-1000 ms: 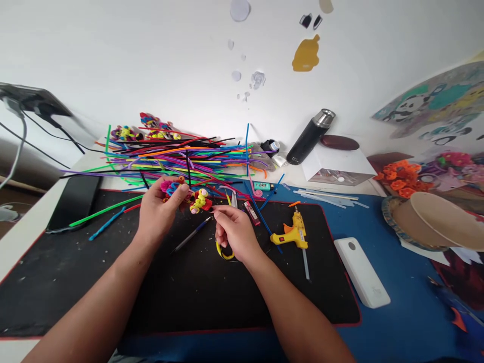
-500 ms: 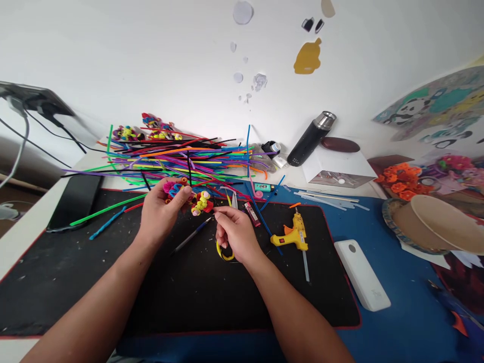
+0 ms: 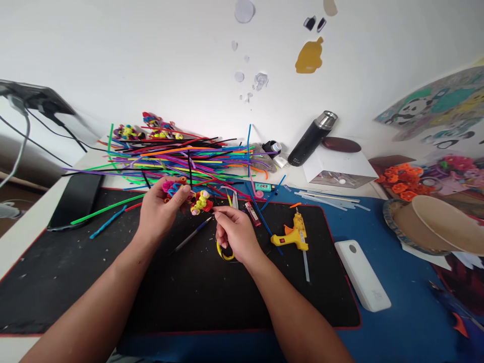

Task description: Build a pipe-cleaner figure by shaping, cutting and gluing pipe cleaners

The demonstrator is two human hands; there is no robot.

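Note:
My left hand [image 3: 159, 212] is closed round a small bundle of curled pipe-cleaner flowers [image 3: 187, 194], pink, blue, yellow and red, held above the black mat [image 3: 189, 292]. My right hand [image 3: 234, 232] pinches the end of a thin dark stem just below the yellow and red flower. Yellow-handled scissors [image 3: 226, 250] lie partly under my right hand. A dark thin tool [image 3: 191, 235] rests on the mat between my hands.
A big heap of coloured pipe cleaners [image 3: 177, 154] lies behind my hands. A yellow glue gun [image 3: 293, 236], a red lighter [image 3: 251, 212], a white power bank [image 3: 363, 275], a black flask [image 3: 312, 137] and a phone [image 3: 75, 199] sit around.

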